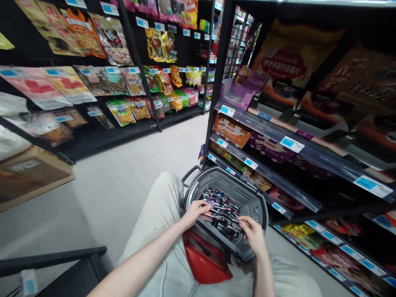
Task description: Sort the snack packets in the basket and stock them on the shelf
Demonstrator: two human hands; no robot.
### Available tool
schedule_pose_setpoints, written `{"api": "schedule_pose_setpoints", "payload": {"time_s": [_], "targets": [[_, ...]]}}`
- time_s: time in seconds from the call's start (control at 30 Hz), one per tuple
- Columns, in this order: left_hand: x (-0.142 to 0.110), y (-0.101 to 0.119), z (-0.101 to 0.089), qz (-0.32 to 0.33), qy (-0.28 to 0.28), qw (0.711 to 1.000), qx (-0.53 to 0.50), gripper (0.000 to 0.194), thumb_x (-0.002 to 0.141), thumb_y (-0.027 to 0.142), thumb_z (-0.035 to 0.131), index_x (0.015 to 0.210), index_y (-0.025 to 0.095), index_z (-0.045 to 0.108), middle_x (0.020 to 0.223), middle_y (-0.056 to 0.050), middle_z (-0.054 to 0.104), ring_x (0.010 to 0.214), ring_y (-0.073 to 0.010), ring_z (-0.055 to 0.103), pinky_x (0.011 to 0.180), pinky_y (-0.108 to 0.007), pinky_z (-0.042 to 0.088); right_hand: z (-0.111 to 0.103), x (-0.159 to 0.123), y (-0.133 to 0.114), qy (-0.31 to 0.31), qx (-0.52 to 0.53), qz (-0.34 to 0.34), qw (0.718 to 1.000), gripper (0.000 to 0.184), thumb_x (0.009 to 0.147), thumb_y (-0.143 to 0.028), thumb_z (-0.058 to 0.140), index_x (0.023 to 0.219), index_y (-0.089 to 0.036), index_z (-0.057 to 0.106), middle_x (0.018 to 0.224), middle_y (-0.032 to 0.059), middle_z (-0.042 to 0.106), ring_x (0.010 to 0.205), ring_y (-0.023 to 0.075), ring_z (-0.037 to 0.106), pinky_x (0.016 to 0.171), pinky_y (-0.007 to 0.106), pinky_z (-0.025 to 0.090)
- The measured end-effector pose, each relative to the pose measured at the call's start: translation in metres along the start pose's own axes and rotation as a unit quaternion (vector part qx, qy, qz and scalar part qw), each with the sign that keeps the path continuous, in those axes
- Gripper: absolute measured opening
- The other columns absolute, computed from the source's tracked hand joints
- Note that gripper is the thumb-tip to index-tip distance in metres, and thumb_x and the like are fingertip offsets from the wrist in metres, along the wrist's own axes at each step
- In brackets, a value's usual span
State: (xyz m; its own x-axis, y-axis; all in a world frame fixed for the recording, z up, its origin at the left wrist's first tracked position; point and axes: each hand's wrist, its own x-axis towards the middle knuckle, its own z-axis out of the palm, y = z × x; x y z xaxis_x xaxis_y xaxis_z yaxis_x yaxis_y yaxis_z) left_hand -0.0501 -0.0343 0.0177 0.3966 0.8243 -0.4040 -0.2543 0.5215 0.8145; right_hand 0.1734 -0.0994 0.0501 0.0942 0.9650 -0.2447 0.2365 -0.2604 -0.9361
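A grey plastic basket (261, 205) with a black handle rests in front of my lap. Inside it lies a heap of small, slim dark packets (224, 212) with white, pink and blue print. My left hand (198, 211) reaches over the near left side of the heap, thumb and fingers pinched on a small slim packet with a purple patch (212, 203). At the right side of the heap is my right hand (252, 232), its fingers curled together at the packets; what lies between the fingertips is too small to make out.
A red object (206, 258) sits between my legs below the basket. Close on the right stands a dark shelf unit (278, 144) with boxes and price tags. Hanging snack bags (82, 33) line the left shelves. A cardboard box (34, 177) stands on the pale floor (123, 165).
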Motion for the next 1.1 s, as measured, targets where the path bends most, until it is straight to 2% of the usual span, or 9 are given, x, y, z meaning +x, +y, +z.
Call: {"api": "schedule_pose_setpoints", "payload": {"time_s": [0.07, 0.13, 0.23, 0.3, 0.37, 0.67, 0.83, 0.97, 1.1], "targets": [[0.0, 0.0, -0.002, -0.013, -0.012, 1.0, -0.005, 0.032, 0.059, 0.039, 0.063, 0.07, 0.011, 0.054, 0.061, -0.002, 0.057, 0.06, -0.0182, 0.058, 0.056, -0.035, 0.049, 0.0, 0.001, 0.0, -0.015, 0.015, 0.0, 1.0, 0.031, 0.067, -0.04, 0.053, 0.087, -0.017, 0.057, 0.046, -0.0066, 0.042, 0.032, 0.0053, 0.034, 0.032, 0.018, 0.029], [0.0, 0.001, -0.003, -0.018, -0.014, 1.0, 0.001, 0.032, 0.058, 0.039, 0.063, 0.069, 0.011, 0.053, 0.061, -0.001, 0.057, 0.06, -0.0178, 0.058, 0.055, -0.034, 0.049, 0.0, 0.002, 0.0, -0.025, 0.011, -0.007, 1.0, 0.032, 0.068, -0.039, 0.052, 0.091, -0.017, 0.057, 0.048, -0.0058, 0.044, 0.037, 0.0069, 0.039, 0.035, 0.018, 0.033], [0.0, 0.0, -0.002, -0.016, -0.002, 0.999, 0.03, 0.033, 0.055, 0.04, 0.065, 0.068, 0.012, 0.053, 0.058, 0.0, 0.057, 0.058, -0.0173, 0.057, 0.053, -0.031, 0.048, 0.006, 0.002, -0.001, -0.034, -0.037, -0.062, 0.997, 0.033, 0.067, -0.035, 0.054, 0.095, -0.018, 0.058, 0.072, 0.0019, 0.057, 0.059, 0.0127, 0.053, 0.055, 0.024, 0.044], [0.0, -0.002, -0.001, -0.015, 0.004, 0.998, 0.058, 0.033, 0.055, 0.041, 0.064, 0.067, 0.012, 0.053, 0.056, 0.001, 0.056, 0.056, -0.0162, 0.057, 0.053, -0.029, 0.047, 0.012, 0.002, -0.004, -0.044, -0.084, -0.108, 0.99, 0.034, 0.063, -0.033, 0.059, 0.095, -0.02, 0.059, 0.09, 0.0053, 0.057, 0.074, 0.016, 0.055, 0.069, 0.029, 0.044], [0.0, -0.004, -0.001, -0.011, 0.005, 0.997, 0.076, 0.033, 0.056, 0.041, 0.063, 0.068, 0.012, 0.053, 0.056, 0.001, 0.056, 0.054, -0.0158, 0.057, 0.052, -0.027, 0.046, 0.019, 0.002, -0.007, -0.055, -0.124, -0.131, 0.982, 0.031, 0.062, -0.033, 0.06, 0.091, -0.022, 0.062, 0.094, 0.0056, 0.057, 0.08, 0.0177, 0.055, 0.074, 0.03, 0.042], [0.001, -0.003, -0.003, 0.049, 0.012, 0.983, 0.175, 0.03, 0.057, 0.041, 0.062, 0.066, 0.012, 0.057, 0.063, 0.0, 0.058, 0.06, -0.015, 0.056, 0.056, -0.024, 0.044, 0.026, -0.001, -0.012, -0.054, -0.168, -0.151, 0.973, 0.021, 0.073, -0.033, 0.05, 0.078, -0.02, 0.065, 0.076, 0.0037, 0.062, 0.073, 0.016, 0.056, 0.068, 0.025, 0.039], [-0.001, -0.006, 0.0, 0.012, -0.001, 0.993, 0.119, 0.034, 0.057, 0.043, 0.062, 0.069, 0.012, 0.054, 0.059, 0.0, 0.056, 0.056, -0.0167, 0.057, 0.051, -0.029, 0.047, 0.03, -0.002, -0.015, -0.039, -0.221, -0.153, 0.962, 0.031, 0.078, -0.032, 0.04, 0.058, -0.019, 0.059, 0.062, 0.0007, 0.056, 0.062, 0.0131, 0.052, 0.059, 0.022, 0.036], [-0.004, -0.004, 0.001, 0.018, -0.015, 0.991, 0.128, 0.032, 0.055, 0.038, 0.064, 0.068, 0.011, 0.054, 0.059, 0.0, 0.057, 0.052, -0.0152, 0.057, 0.051, -0.029, 0.048, 0.032, -0.002, -0.015, -0.029, -0.217, -0.145, 0.965, 0.031, 0.078, -0.03, 0.039, 0.054, -0.018, 0.055, 0.06, -0.0006, 0.052, 0.059, 0.0115, 0.049, 0.055, 0.02, 0.034], [-0.008, -0.002, 0.001, -0.035, -0.069, 0.991, 0.113, 0.035, 0.05, 0.03, 0.069, 0.075, 0.012, 0.054, 0.061, 0.001, 0.057, 0.055, -0.0168, 0.058, 0.055, -0.033, 0.048, 0.029, -0.003, -0.011, -0.041, -0.232, -0.139, 0.962, 0.031, 0.077, -0.03, 0.041, 0.051, -0.018, 0.054, 0.055, -0.002, 0.049, 0.056, 0.0104, 0.047, 0.055, 0.019, 0.032]]}}
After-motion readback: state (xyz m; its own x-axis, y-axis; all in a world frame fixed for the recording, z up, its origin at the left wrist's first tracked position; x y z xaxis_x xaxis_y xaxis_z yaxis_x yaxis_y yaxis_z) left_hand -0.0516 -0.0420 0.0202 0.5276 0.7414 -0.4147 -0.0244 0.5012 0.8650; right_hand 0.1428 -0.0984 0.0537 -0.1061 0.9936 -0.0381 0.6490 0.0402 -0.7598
